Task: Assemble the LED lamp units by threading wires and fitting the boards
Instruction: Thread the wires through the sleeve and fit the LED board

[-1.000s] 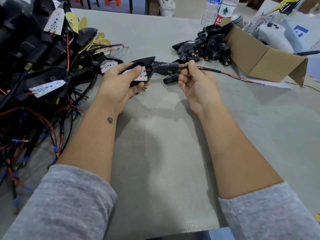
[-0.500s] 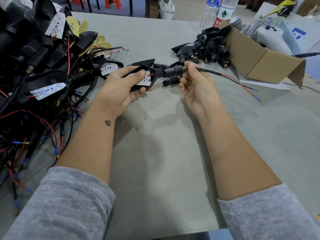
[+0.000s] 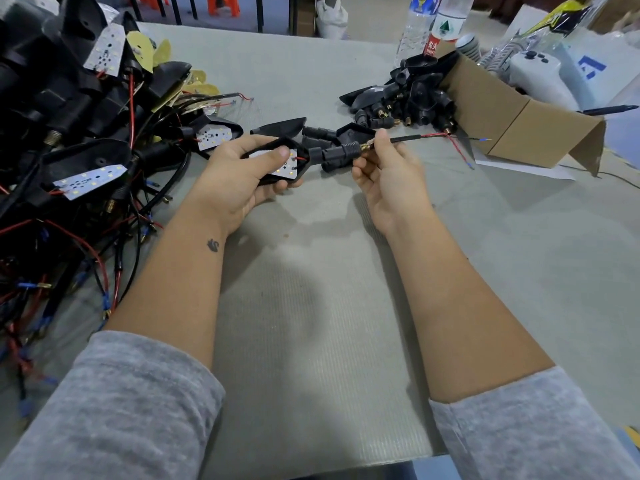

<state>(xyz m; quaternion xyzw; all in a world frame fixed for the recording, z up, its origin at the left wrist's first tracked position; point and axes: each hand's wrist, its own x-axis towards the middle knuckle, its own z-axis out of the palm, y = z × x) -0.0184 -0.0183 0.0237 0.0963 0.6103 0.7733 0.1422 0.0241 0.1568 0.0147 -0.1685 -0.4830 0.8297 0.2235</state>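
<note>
The left hand (image 3: 235, 178) grips a black lamp housing (image 3: 277, 162) above the table (image 3: 311, 306), fingers curled under it and thumb pressed on the white LED board (image 3: 282, 164) seated in its open face. A short red lead runs from the board toward the housing's stem (image 3: 334, 154), a black ribbed tube pointing right and ending in a brass threaded tip. The right hand (image 3: 391, 178) pinches the black wire (image 3: 405, 140) just beside that tip, between thumb and forefinger, the other fingers loosely curled. The wire extends right from the pinch; its sheath ends near a cardboard box (image 3: 519, 123), where red and black cores with blue-tipped ends fan out. Two more black housings lie on the table just behind the held one. At left, a large pile (image 3: 79, 140) of assembled units with boards and tangled red and black leads covers the table edge. A smaller heap of bare housings (image 3: 408, 98) spills from the open box at upper right. Two water bottles (image 3: 436, 22) stand behind that heap. A white controller (image 3: 540, 77) rests in the box area at far right. Both forearms show grey sleeves pushed back.
</note>
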